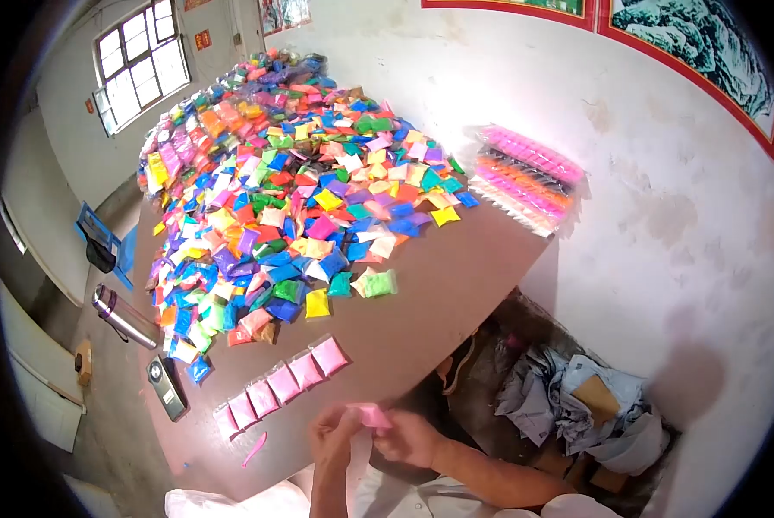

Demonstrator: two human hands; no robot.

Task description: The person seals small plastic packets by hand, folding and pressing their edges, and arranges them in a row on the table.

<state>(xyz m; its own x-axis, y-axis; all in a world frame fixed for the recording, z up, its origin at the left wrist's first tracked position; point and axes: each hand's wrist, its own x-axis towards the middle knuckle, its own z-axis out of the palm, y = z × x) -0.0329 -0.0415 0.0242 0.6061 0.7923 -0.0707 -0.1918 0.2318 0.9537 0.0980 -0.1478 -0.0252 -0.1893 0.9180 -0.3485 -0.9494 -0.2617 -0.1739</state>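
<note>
Near the table's front edge, a small pink packet (372, 416) is pinched between my two hands. My left hand (332, 436) has its thumb and fingers closed on the packet's left side. On its right side, my right hand (409, 439) grips it with bent fingers, partly hidden. Just beyond my hands lies a slanting row of several flat pink packets (283, 382) in clear wrapping, edge to edge. A thin, curled pink strip (254, 451) rests below the row's left end.
A large heap of colourful small packets (292, 216) covers the far table (421, 302). Bundled pink, black and orange packs (525, 177) lie near the wall. At left are a steel thermos (126, 317) and a phone (166, 388). Crumpled plastic bags (577, 401) sit lower right.
</note>
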